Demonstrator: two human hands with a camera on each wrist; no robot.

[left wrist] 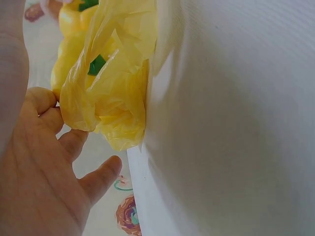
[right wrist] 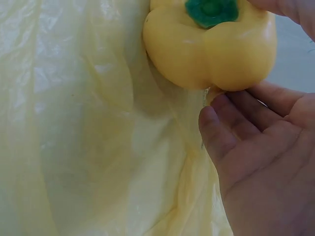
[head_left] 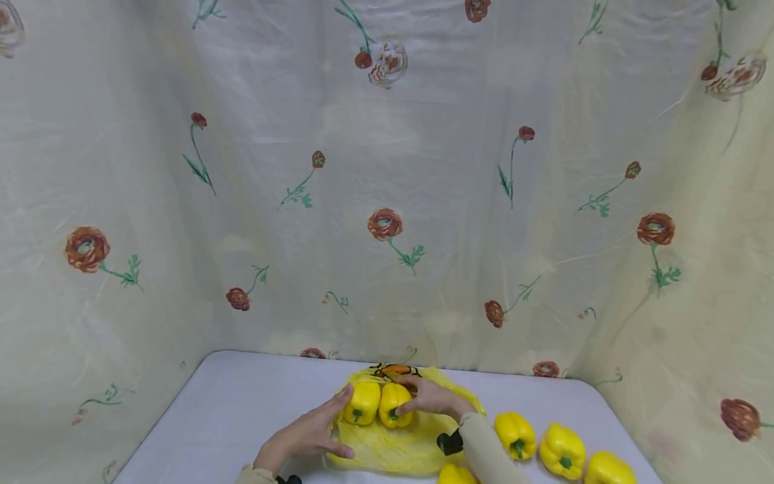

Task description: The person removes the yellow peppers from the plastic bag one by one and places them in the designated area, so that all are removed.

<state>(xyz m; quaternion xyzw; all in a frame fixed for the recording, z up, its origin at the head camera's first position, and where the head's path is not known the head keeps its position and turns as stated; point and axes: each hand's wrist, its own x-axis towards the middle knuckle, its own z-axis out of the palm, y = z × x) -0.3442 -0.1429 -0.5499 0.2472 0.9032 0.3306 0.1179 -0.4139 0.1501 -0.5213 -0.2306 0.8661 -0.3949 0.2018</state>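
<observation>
One yellow pepper [head_left: 455, 475] lies nearest, cut by the lower frame edge, beside the right sleeve [head_left: 491, 452]. To the right of that sleeve, a slanting row of peppers [head_left: 562, 450], three in number and green-stemmed, lies on the white counter [head_left: 199, 430]. Next, a yellow plastic bag [head_left: 396, 447] is spread across the middle of the counter.

Left hand [head_left: 310, 429]: grip spread, thumb well apart from the fingers; fingers touch the bag at its left edge, next to the left pepper [head_left: 365, 403]. Right hand [head_left: 433, 395]: grip pinching the right pepper [head_left: 392, 403] between thumb and fingers. Both peppers sit side by side at the far part of the bag; whether inside it or on top cannot be told. Beyond the counter hangs a pale curtain [head_left: 447, 269] with a flower print.
</observation>
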